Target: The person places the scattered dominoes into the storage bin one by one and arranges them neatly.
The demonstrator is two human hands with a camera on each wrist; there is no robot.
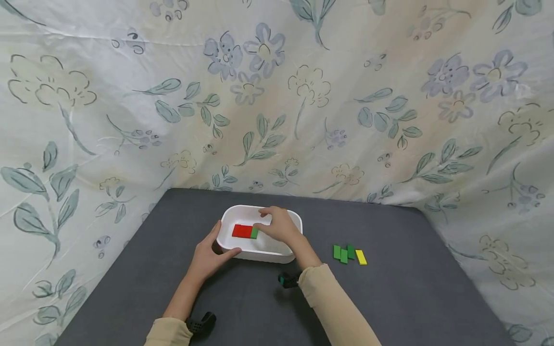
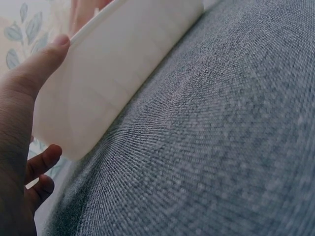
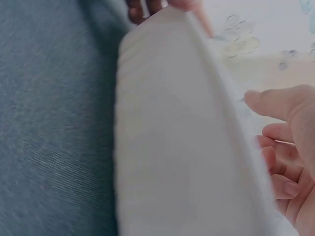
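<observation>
A white plastic container [image 1: 264,256] with rounded corners sits on the dark cloth. Inside it lie red tiles [image 1: 242,231] side by side, with a green tile [image 1: 254,233] against their right edge. My left hand [image 1: 205,258] holds the container's left end, its thumb on the near rim and fingers around the side. Over the inside of the container is my right hand [image 1: 280,226], thumb tip at the green tile and fingers apart from the thumb. In the right wrist view the container wall [image 3: 172,132] hides the tiles; that hand's fingers [image 3: 283,187] are loosely bent.
Right of the container lie several green tiles [image 1: 344,255] and a yellow tile [image 1: 361,257]. A dark grey cloth [image 1: 415,288] covers the table. Behind it hangs a flowered curtain [image 1: 277,144]. Black straps [image 1: 202,323] are on both wrists.
</observation>
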